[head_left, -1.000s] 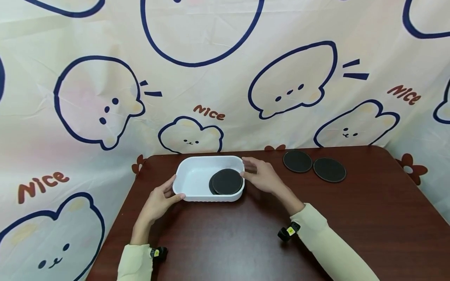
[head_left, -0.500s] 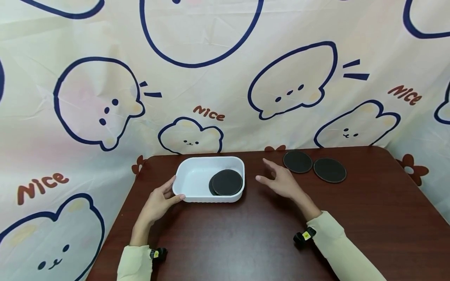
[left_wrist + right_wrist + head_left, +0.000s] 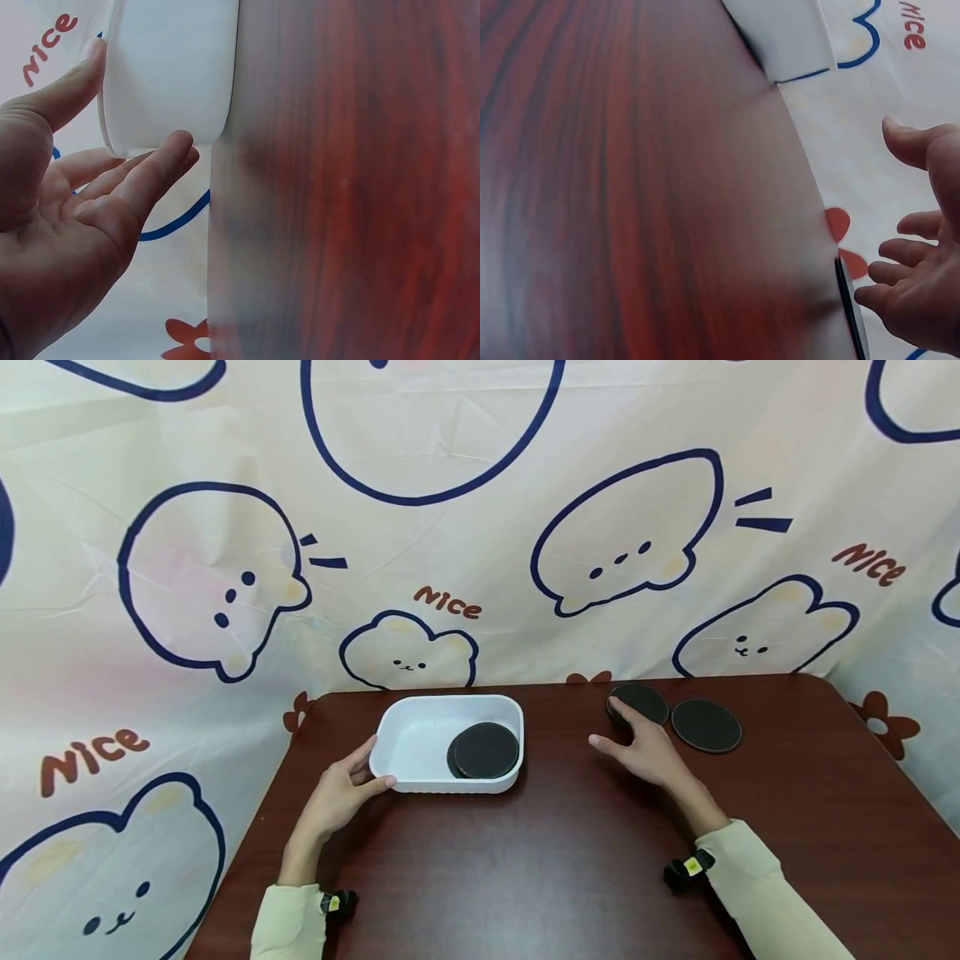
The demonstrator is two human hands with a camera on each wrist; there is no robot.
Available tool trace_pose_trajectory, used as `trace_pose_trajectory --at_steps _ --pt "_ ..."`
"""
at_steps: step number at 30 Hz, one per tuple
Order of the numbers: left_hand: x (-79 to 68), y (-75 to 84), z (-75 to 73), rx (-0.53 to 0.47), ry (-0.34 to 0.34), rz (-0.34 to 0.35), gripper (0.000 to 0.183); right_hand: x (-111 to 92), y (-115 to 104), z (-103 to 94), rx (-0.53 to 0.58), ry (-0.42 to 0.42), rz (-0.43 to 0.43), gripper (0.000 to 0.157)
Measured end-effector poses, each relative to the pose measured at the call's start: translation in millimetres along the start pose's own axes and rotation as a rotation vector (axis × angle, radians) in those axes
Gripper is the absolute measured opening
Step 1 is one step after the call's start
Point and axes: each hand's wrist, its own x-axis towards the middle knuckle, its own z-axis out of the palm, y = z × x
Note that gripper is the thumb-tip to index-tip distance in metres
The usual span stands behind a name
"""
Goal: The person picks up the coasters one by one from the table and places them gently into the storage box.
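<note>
My left hand [image 3: 336, 793] grips the left end of a white rectangular tray [image 3: 420, 739], thumb at the front rim. In the left wrist view its fingers [image 3: 161, 169] curve round the tray end [image 3: 169, 71]. Inside the tray at the right lies a black round coaster [image 3: 487, 750], overlapping another one beneath it. My right hand [image 3: 643, 747] holds nothing, fingers spread, and its index fingertip overlaps a black coaster [image 3: 649, 700] near the table's back edge. In the right wrist view that coaster [image 3: 850, 307] shows edge-on beside the fingertips.
Another black coaster [image 3: 707, 726] lies just right of the first. The dark wooden table [image 3: 510, 877] ends at the back against a printed cloth [image 3: 495, 543] with cartoon bears. A black wrist camera [image 3: 688, 870] sits at each sleeve cuff.
My right hand has let go of the tray's right end and moved right to the left one of the two coasters on the table. The left hand and the tray have stayed in place.
</note>
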Motion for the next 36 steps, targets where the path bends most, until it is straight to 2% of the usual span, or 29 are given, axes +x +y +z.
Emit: trace_pose_trajectory --at_steps 7,16,22,30,36 --pt "-1.4 0.0 0.7 -0.011 -0.001 -0.002 0.091 -6 15 -18.8 -0.026 0.034 0.032 0.096" --pt "-2.5 1.5 0.0 -0.022 -0.001 -0.016 0.091 -10 44 -54.9 -0.140 0.029 0.078 0.102" --pt "-3.4 1.9 0.0 -0.021 0.001 -0.028 0.092 -12 66 -78.5 -0.178 0.016 0.127 0.106" --pt "-1.7 0.5 0.5 -0.023 -0.001 -0.013 0.091 -10 91 -102.1 -0.246 -0.042 0.120 0.110" --pt "0.1 -0.5 0.2 -0.030 0.003 -0.004 0.090 -9 99 -114.6 -0.282 -0.107 0.150 0.111"
